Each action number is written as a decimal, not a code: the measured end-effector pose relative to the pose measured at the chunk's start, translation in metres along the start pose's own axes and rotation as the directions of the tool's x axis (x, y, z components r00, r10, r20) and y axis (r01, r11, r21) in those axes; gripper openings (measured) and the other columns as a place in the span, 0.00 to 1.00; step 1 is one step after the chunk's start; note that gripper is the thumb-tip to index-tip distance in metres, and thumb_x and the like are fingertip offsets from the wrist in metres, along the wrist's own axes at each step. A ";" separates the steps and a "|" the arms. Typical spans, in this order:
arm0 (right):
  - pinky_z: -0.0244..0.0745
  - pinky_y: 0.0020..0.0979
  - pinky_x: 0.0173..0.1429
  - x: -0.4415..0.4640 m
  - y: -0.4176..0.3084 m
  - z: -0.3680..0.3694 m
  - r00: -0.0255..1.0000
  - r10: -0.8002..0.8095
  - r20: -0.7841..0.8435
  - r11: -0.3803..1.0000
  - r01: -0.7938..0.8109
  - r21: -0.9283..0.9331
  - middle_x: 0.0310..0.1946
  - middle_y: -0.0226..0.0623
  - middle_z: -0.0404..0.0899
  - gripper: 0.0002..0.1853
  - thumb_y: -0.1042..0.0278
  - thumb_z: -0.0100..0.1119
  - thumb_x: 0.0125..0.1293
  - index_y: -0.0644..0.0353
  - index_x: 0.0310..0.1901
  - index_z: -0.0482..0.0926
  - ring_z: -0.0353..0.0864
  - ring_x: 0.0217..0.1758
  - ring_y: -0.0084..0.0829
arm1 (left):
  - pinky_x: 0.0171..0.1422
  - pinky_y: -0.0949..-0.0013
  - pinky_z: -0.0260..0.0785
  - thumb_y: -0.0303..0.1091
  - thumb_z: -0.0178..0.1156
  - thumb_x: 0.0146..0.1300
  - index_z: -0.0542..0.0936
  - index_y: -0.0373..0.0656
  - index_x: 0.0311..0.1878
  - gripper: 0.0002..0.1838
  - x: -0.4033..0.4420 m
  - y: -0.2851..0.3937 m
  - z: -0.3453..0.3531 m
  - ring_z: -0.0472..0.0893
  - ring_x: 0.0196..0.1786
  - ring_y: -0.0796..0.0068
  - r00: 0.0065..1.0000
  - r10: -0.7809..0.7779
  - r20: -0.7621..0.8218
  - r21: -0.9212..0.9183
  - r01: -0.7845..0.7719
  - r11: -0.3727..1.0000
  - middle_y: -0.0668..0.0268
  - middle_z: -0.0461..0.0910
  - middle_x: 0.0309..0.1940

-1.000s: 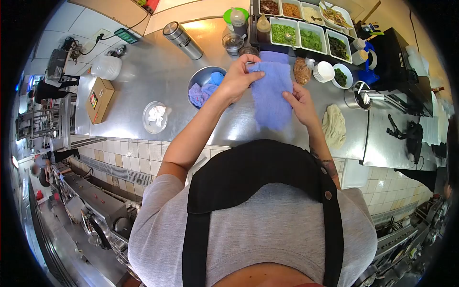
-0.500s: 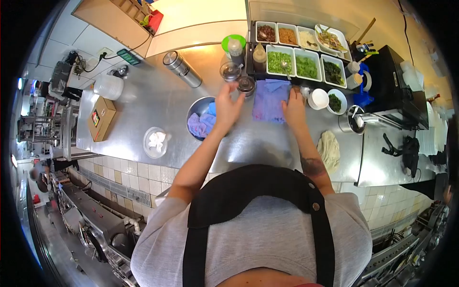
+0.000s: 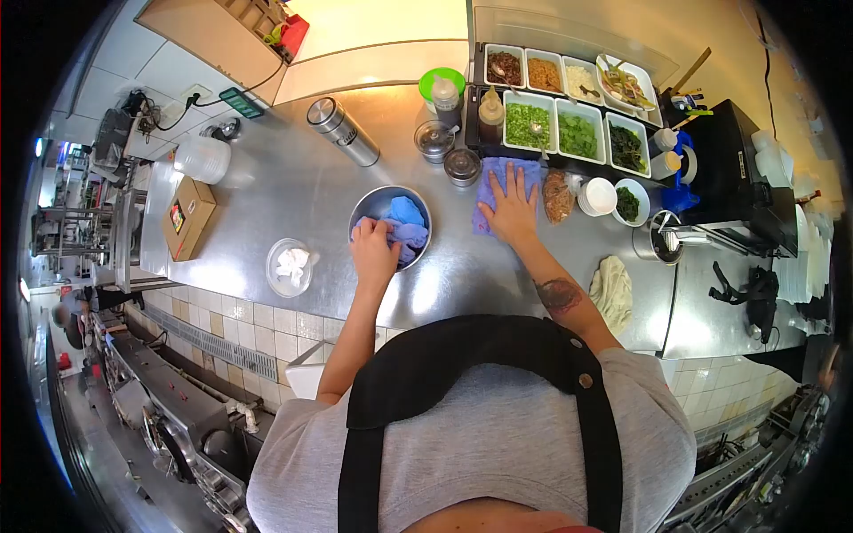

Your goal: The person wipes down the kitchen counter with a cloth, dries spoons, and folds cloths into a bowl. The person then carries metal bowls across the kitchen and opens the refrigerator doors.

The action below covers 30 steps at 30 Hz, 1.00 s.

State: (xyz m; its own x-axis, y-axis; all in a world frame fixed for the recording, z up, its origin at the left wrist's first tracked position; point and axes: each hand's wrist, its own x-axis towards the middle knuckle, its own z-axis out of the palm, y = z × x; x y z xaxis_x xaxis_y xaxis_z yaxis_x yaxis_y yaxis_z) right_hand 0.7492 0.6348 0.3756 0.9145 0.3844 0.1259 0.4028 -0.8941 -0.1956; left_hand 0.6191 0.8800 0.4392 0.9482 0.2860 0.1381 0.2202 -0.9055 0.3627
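Note:
My left hand reaches over the rim of a steel bowl, its fingers curled on a crumpled purple cloth. A blue cloth lies beside it in the same bowl. My right hand rests flat, fingers spread, on a purple towel laid out on the steel counter. Two dark-filled jars, one with a glass-like lid and one nearer jar, stand left of the towel. To its right sits a clear bag of brown bits.
Topping trays line the back right. White tubs, a bowl of greens and a pale cloth are on the right. A steel flask, cardboard box and plastic container stand left.
My left hand has moved down and left, from near the jars into the bowl, onto the cloth. My right hand has shifted left from the towel's edge onto its middle, uncovering the bag.

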 end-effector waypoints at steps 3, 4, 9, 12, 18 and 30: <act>0.38 0.61 0.70 0.001 0.000 -0.006 0.999 0.001 0.043 1.000 -0.002 0.013 0.72 0.46 0.43 0.38 0.41 0.53 0.59 0.47 0.68 0.58 0.41 0.75 0.47 | 0.46 0.56 0.63 0.31 0.68 0.42 0.79 0.46 0.32 0.12 0.007 0.007 0.001 0.72 0.46 0.62 1.000 -0.018 0.015 0.069 0.017 0.997 0.66 0.72 0.36; 0.38 0.61 0.70 0.002 0.000 -0.005 0.999 -0.002 0.037 1.000 0.001 0.014 0.72 0.46 0.43 0.38 0.41 0.53 0.59 0.47 0.68 0.58 0.41 0.75 0.47 | 0.46 0.56 0.62 0.31 0.68 0.43 0.78 0.46 0.32 0.11 0.009 0.007 0.004 0.72 0.46 0.62 1.000 -0.007 0.020 0.086 0.006 0.996 0.66 0.72 0.35; 0.37 0.62 0.70 0.001 0.001 -0.002 1.000 -0.002 0.025 1.000 0.002 0.024 0.72 0.46 0.42 0.39 0.40 0.53 0.58 0.47 0.69 0.58 0.40 0.75 0.47 | 0.45 0.56 0.63 0.30 0.65 0.46 0.77 0.46 0.29 0.06 0.016 0.005 -0.002 0.73 0.45 0.61 1.000 -0.002 0.012 -0.047 0.002 0.999 0.66 0.74 0.35; 0.38 0.63 0.69 0.001 0.002 -0.001 0.999 -0.024 0.020 1.000 0.024 0.002 0.73 0.46 0.42 0.39 0.39 0.53 0.57 0.47 0.68 0.58 0.40 0.75 0.48 | 0.44 0.58 0.66 0.28 0.62 0.49 0.75 0.43 0.28 0.05 0.021 -0.009 -0.008 0.76 0.43 0.56 0.994 0.039 -0.105 -0.324 -0.071 0.943 0.63 0.77 0.37; 0.55 0.58 0.65 0.011 -0.010 -0.034 0.992 0.090 0.086 0.982 -0.103 0.157 0.64 0.49 0.61 0.32 0.52 0.64 0.54 0.53 0.60 0.69 0.57 0.68 0.50 | 0.39 0.73 0.69 0.30 0.56 0.64 0.71 0.45 0.33 0.05 0.035 -0.019 -0.049 0.76 0.37 0.81 0.976 -0.202 0.077 -0.926 0.145 0.349 0.73 0.77 0.32; 0.68 0.30 0.56 0.034 -0.131 -0.109 0.944 -0.306 -0.127 0.062 0.153 0.986 0.45 0.40 0.77 0.22 0.62 0.66 0.56 0.62 0.50 0.75 0.75 0.51 0.33 | 0.62 0.47 0.65 0.35 0.50 0.67 0.68 0.49 0.49 0.09 0.037 0.032 -0.115 0.70 0.61 0.54 0.993 0.115 -0.030 -0.906 0.022 -0.423 0.55 0.75 0.51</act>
State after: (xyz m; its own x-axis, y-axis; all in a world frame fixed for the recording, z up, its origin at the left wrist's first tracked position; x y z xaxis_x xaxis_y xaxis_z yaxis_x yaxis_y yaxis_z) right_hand 0.7234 0.7397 0.5117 0.7349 0.6070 0.3024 0.2018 0.2300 -0.9520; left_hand 0.6349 0.8980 0.5618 0.9601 0.1889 0.2062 -0.2794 0.6735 0.6843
